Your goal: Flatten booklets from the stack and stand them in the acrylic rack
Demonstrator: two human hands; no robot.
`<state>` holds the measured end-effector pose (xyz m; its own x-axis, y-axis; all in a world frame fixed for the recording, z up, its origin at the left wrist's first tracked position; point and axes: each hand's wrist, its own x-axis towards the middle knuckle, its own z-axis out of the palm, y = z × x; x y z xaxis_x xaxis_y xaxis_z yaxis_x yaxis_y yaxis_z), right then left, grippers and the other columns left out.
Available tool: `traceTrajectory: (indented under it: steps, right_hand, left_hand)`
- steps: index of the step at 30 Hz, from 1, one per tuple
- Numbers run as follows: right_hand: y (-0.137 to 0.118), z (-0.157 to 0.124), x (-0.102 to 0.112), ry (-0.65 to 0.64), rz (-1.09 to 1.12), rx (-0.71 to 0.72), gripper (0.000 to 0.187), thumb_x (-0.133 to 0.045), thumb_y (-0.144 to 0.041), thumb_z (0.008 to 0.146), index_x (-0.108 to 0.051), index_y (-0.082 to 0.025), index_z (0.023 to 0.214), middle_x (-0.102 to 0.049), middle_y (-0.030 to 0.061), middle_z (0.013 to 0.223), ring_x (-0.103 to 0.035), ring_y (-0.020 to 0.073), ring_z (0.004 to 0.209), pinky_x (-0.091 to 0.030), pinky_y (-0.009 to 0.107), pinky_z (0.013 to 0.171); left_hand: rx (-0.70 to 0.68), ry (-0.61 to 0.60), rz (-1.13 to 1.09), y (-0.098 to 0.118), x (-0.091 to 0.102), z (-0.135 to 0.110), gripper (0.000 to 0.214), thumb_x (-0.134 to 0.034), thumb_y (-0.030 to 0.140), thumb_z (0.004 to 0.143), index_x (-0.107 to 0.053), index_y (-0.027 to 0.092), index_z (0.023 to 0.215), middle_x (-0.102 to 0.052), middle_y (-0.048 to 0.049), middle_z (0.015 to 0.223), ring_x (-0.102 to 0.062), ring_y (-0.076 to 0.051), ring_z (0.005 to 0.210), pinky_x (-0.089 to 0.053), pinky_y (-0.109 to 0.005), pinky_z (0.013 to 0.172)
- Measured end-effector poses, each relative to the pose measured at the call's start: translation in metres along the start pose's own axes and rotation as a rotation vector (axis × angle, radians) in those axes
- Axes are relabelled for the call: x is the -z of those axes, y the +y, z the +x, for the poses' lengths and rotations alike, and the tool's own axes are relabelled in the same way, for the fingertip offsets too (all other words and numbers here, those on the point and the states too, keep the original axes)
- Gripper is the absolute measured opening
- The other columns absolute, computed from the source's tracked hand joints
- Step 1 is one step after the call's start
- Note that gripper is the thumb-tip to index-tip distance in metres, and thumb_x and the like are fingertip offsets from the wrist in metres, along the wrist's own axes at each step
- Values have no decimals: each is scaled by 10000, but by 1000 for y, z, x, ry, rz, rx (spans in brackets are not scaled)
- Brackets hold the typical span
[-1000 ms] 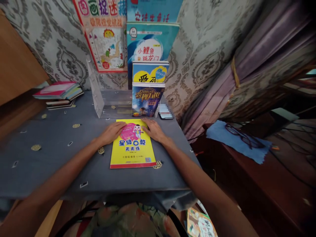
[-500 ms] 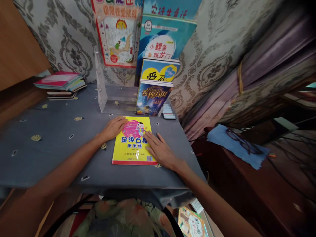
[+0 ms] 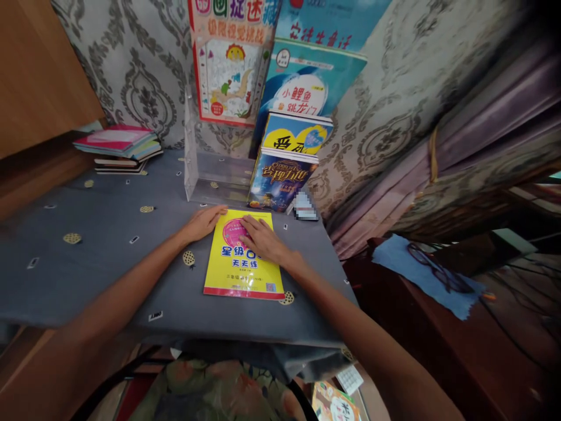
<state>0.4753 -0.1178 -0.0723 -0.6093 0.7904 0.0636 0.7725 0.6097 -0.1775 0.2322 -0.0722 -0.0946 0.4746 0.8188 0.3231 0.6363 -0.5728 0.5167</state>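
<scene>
My right hand [image 3: 265, 241] has moved from the right edge of the yellow workbook [image 3: 239, 278] up to the pink circle on its cover, while my left hand [image 3: 204, 223] has stayed by the upper left corner. The workbook lies closed and flat on the grey tablecloth [image 3: 109, 251], just in front of the clear rack [image 3: 190, 175]. My right hand is open, palm down, gripping nothing; my left is open too, fingers along the edge, though I can't tell whether any tuck beneath. I'd expect the workbook to be light and bendy, its glossy cover a bit slippery, its corners easy to crease. I'd hold it by both long sides, thumbs on top, fingers under.
</scene>
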Motion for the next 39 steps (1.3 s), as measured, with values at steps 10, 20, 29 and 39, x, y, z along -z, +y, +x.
traceTrajectory:
  steps: [10,20,29,39]
  right_hand:
    - [-55,29,-17,65,-6,87,487,-401,-352,1032,-454,-98,1444,-409,213,1544,-328,313,1467,-260,539,1194]
    - [-99,-14,-23,-33,-14,303,534,-363,-403,1052,-427,-90,1480,-407,154,1563,-281,249,1498,-221,472,1238]
    - [-132,-48,-20,4,31,440,595,-397,-500,1028,-415,-123,1488,-408,105,1571,-264,223,1505,-244,460,1239]
    - [-136,-66,-16,7,72,359,683,-406,-553,1008,-377,-77,1498,-345,154,1594,-218,251,1519,-189,491,1252]
  left_hand:
    - [74,-1,-110,0,3,3,456,-327,313,992,-466,160,1399,-701,-92,1269,-622,-212,1232,-448,-402,1089]
    - [88,2,-70,3,6,3,416,-362,285,982,-513,170,1353,-734,-73,1205,-637,-214,1214,-462,-407,1068]
    - [86,1,-60,4,5,2,419,-369,295,969,-519,173,1341,-715,-87,1242,-636,-224,1215,-471,-418,1054]
    - [-13,-22,52,0,2,-4,470,-516,364,915,-517,180,1348,-682,-95,1300,-602,-253,1244,-437,-437,1078]
